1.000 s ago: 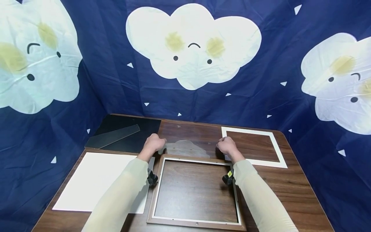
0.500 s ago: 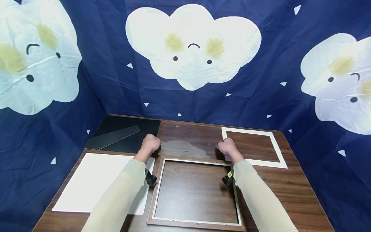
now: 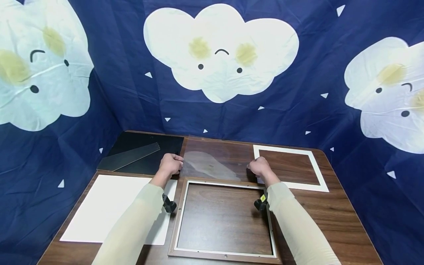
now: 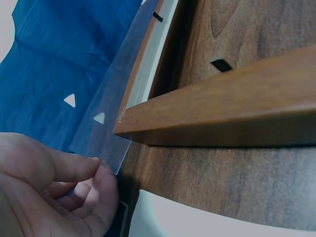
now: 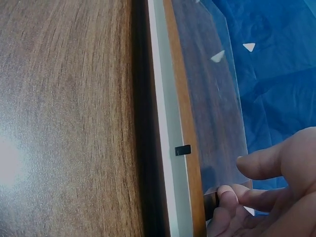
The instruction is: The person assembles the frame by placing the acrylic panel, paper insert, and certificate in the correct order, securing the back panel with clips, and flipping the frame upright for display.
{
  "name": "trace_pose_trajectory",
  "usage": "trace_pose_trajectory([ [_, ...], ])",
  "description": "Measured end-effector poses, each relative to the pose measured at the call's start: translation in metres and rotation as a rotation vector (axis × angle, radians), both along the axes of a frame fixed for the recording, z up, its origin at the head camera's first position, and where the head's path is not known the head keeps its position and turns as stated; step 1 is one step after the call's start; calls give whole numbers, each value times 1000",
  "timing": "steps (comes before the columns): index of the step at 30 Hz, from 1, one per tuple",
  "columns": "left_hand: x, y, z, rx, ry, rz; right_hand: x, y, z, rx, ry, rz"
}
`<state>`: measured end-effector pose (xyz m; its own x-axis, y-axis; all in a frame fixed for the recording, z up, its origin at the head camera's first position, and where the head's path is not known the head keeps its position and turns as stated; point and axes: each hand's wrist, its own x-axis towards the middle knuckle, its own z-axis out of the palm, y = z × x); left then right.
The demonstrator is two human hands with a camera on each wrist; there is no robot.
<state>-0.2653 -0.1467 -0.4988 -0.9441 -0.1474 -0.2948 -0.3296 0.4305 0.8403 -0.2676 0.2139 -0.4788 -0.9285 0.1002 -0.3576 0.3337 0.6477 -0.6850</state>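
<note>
A clear sheet (image 3: 218,156) spans the space between my hands, just beyond the brown picture frame (image 3: 228,257). My left hand (image 3: 169,165) pinches its near left corner between thumb and fingertips, as the left wrist view shows. At the opposite end my right hand (image 3: 260,167) grips the near right corner; in the right wrist view the fingers (image 5: 228,192) curl at the edge with the thumb beside it. The sheet's left side stands tilted up. The picture frame lies flat with its pale inner lip and small black tabs (image 5: 182,150) facing up.
A black backing board (image 3: 142,138) with a stand flap (image 3: 132,156) lies at the back left. Nearer sits a white sheet (image 3: 106,206), partly under my left sleeve. A white mat with a cut-out window (image 3: 285,150) lies at the back right. A blue cloud-print curtain (image 3: 218,117) surrounds the table.
My left hand has shifted left and turned, its thumb and fingers now showing at the sheet's edge. The sheet's left side has risen and its reflection has slanted. The right hand stays put.
</note>
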Motion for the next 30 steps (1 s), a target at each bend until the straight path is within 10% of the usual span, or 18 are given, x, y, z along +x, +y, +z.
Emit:
trace_pose_trajectory([
  [13,1,-1,3,142,-41,-15,-3,1,-5,-153,-76,1],
  [30,0,0,2,33,-45,-31,-3,-3,-2,149,0,74],
])
